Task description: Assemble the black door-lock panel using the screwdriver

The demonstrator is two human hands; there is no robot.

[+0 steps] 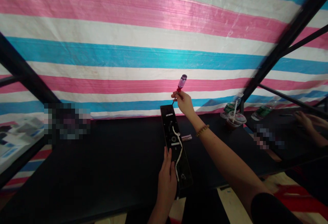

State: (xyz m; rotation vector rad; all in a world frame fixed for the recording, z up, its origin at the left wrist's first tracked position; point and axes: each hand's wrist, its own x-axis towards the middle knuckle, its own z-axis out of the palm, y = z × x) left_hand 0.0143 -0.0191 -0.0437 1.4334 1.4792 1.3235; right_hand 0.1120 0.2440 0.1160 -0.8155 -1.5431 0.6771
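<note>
The flat black bench supports: a long black rectangular housing; a slim pinkish item, just beside it; a clear lidded plastic cup; a clear green-labelled plastic bottle, near the cup.

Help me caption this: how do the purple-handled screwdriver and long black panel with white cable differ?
The purple-handled screwdriver stands steeply, handle up; the black panel lies flatter. The screwdriver is slim, the panel longer and broader. The right hand grips the screwdriver; the left hand touches the panel's side. Hands touch both.
</note>
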